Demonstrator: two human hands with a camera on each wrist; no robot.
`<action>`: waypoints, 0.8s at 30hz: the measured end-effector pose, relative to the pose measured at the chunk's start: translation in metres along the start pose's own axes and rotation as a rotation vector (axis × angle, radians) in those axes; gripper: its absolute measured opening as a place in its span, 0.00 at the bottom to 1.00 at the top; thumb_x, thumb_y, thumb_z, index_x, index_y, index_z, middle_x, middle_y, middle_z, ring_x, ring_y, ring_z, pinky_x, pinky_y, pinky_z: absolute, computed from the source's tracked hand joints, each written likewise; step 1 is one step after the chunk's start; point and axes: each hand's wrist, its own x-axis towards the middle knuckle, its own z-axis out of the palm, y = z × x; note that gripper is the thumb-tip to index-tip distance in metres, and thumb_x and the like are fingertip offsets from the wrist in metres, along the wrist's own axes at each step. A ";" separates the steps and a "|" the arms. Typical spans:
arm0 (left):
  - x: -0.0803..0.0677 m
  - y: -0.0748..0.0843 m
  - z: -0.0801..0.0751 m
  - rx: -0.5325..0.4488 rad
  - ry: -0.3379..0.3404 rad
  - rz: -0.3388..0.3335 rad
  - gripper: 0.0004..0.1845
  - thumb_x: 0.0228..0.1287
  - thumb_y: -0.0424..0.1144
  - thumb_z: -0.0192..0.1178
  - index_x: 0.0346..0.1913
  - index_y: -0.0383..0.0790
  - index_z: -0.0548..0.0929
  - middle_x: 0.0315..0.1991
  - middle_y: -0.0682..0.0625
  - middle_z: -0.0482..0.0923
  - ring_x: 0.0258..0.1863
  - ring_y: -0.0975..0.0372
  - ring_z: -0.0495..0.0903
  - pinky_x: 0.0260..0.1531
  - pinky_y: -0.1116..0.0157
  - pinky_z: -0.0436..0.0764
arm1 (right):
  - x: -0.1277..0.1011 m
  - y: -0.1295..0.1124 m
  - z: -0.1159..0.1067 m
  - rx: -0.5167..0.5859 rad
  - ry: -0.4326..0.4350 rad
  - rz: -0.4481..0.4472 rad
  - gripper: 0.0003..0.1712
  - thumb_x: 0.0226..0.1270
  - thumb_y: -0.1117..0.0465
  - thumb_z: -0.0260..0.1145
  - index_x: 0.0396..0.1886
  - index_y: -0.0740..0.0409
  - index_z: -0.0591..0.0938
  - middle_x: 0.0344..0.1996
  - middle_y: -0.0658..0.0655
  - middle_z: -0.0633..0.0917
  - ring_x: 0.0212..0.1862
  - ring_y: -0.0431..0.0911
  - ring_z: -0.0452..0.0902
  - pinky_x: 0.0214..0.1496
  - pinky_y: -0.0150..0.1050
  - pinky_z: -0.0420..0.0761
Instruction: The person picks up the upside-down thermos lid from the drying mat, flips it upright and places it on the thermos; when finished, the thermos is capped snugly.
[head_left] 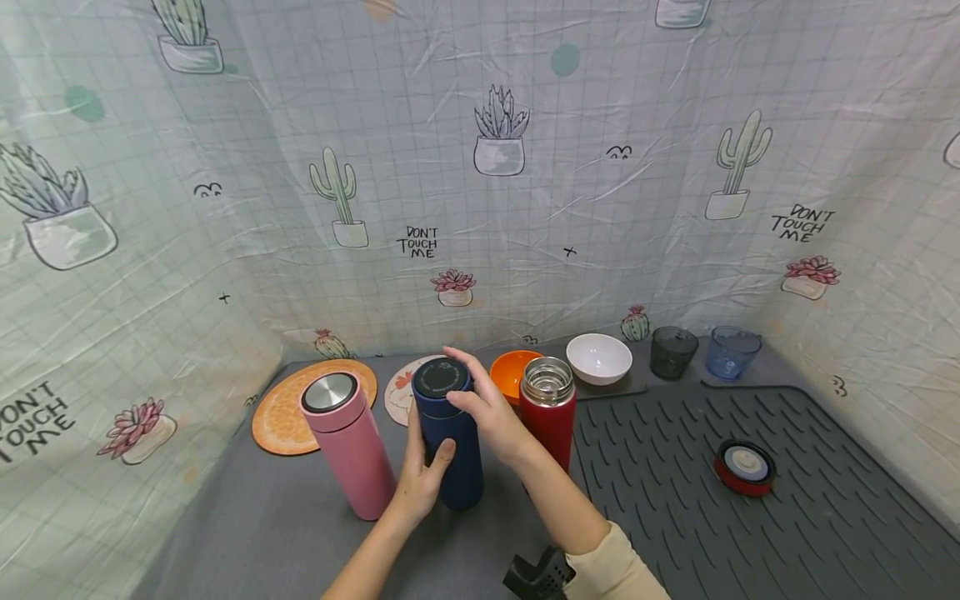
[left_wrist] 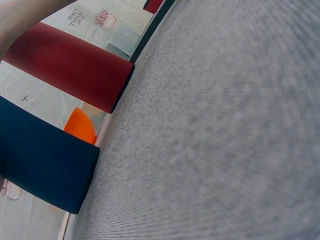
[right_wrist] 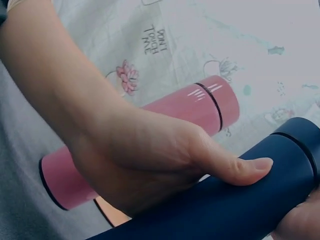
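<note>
The navy blue flask [head_left: 448,446] stands upright near the middle of the table [head_left: 300,533], between a pink flask [head_left: 347,454] and an open red flask [head_left: 548,408]. The left hand [head_left: 422,475] wraps its body low down, thumb across the front, fingers curled round it. The right hand [head_left: 487,408] sits over the top, fingers curled on the black lid [head_left: 441,379].

To turn the lid well, I judge the lower hand should grip firmly and keep the flask planted and vertical, while the upper fingers [head_left: 468,371] twist evenly about the flask's axis. Elbows need care: the neighbouring flasks stand just beside it and could be knocked over.

The table is covered in grey felt-like cloth, with a dark ribbed drying mat [head_left: 750,533] on the right half, where a red lid [head_left: 744,467] lies. Along the far edge sit an orange-slice coaster [head_left: 281,417], an orange bowl [head_left: 510,371], a white bowl [head_left: 598,358] and two tinted glasses, one dark [head_left: 672,352], one blue [head_left: 732,351]. A cactus-printed sheet [head_left: 480,167] encloses three sides.
</note>
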 end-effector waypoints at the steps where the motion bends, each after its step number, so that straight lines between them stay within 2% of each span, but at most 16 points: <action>1: 0.000 0.000 0.000 -0.004 0.001 -0.002 0.39 0.68 0.32 0.48 0.72 0.51 0.37 0.67 0.42 0.52 0.58 0.61 0.65 0.54 0.64 0.69 | 0.000 0.000 -0.001 0.008 -0.009 -0.001 0.33 0.63 0.59 0.50 0.68 0.60 0.55 0.61 0.65 0.65 0.60 0.53 0.62 0.63 0.52 0.60; 4: 0.000 0.000 0.000 0.001 0.005 0.001 0.39 0.68 0.31 0.48 0.72 0.50 0.37 0.67 0.41 0.53 0.58 0.60 0.66 0.53 0.64 0.70 | 0.001 0.001 -0.001 0.037 0.005 -0.005 0.32 0.63 0.60 0.51 0.66 0.61 0.58 0.58 0.65 0.67 0.58 0.53 0.65 0.62 0.51 0.62; 7: 0.000 0.000 0.000 0.015 0.006 0.004 0.39 0.67 0.30 0.48 0.72 0.50 0.37 0.68 0.42 0.50 0.59 0.60 0.65 0.54 0.64 0.69 | 0.002 0.004 0.000 0.026 0.066 -0.018 0.31 0.61 0.59 0.61 0.61 0.62 0.59 0.52 0.63 0.70 0.51 0.51 0.69 0.56 0.46 0.71; 9: 0.000 0.000 0.000 0.020 0.006 -0.002 0.39 0.68 0.31 0.48 0.72 0.51 0.37 0.69 0.43 0.49 0.59 0.61 0.64 0.54 0.65 0.69 | 0.002 0.004 0.001 -0.007 0.090 -0.021 0.34 0.59 0.58 0.65 0.59 0.61 0.58 0.51 0.62 0.69 0.49 0.50 0.69 0.54 0.44 0.72; 12: 0.000 0.001 0.000 0.014 0.005 -0.003 0.39 0.67 0.31 0.49 0.72 0.51 0.37 0.69 0.44 0.49 0.59 0.61 0.64 0.54 0.65 0.69 | 0.002 0.003 0.002 -0.027 0.056 -0.022 0.33 0.62 0.57 0.58 0.63 0.60 0.55 0.55 0.63 0.67 0.54 0.51 0.66 0.58 0.47 0.68; 15: 0.000 0.002 0.000 -0.003 0.002 0.008 0.39 0.67 0.30 0.48 0.72 0.50 0.37 0.68 0.43 0.51 0.58 0.60 0.65 0.54 0.64 0.69 | 0.001 0.001 0.001 0.011 0.003 -0.026 0.33 0.61 0.60 0.51 0.66 0.62 0.55 0.58 0.66 0.66 0.57 0.53 0.65 0.61 0.50 0.63; 17: 0.001 0.002 0.000 -0.005 0.001 0.022 0.39 0.67 0.29 0.48 0.72 0.50 0.37 0.68 0.43 0.51 0.59 0.59 0.65 0.54 0.63 0.69 | 0.001 0.001 0.001 0.040 0.010 -0.024 0.32 0.62 0.61 0.53 0.65 0.63 0.58 0.57 0.66 0.68 0.56 0.53 0.65 0.61 0.49 0.64; 19: 0.001 0.002 0.001 -0.002 -0.001 0.031 0.39 0.67 0.30 0.48 0.72 0.49 0.37 0.68 0.43 0.51 0.59 0.60 0.65 0.54 0.63 0.70 | 0.001 0.002 0.002 0.033 0.051 -0.027 0.31 0.61 0.61 0.59 0.62 0.63 0.59 0.53 0.65 0.70 0.53 0.51 0.67 0.58 0.47 0.68; 21: 0.001 0.002 0.001 0.003 -0.003 0.034 0.39 0.67 0.30 0.49 0.72 0.49 0.36 0.68 0.43 0.50 0.59 0.60 0.65 0.54 0.64 0.70 | 0.001 0.002 0.003 0.016 0.084 -0.025 0.34 0.58 0.61 0.65 0.60 0.61 0.58 0.52 0.63 0.69 0.52 0.51 0.67 0.56 0.46 0.69; 22: 0.001 0.002 0.001 0.005 -0.002 0.032 0.39 0.68 0.31 0.49 0.72 0.49 0.36 0.69 0.43 0.50 0.59 0.61 0.64 0.53 0.64 0.70 | 0.001 0.002 0.004 0.007 0.092 -0.020 0.36 0.57 0.60 0.65 0.61 0.60 0.57 0.53 0.63 0.68 0.53 0.50 0.66 0.57 0.45 0.69; 24: 0.001 0.002 0.000 0.005 -0.003 0.027 0.40 0.68 0.31 0.49 0.72 0.49 0.36 0.68 0.43 0.50 0.59 0.61 0.65 0.53 0.64 0.70 | 0.001 0.002 0.005 -0.009 0.080 -0.016 0.36 0.60 0.59 0.61 0.64 0.58 0.55 0.55 0.63 0.67 0.55 0.50 0.66 0.58 0.46 0.68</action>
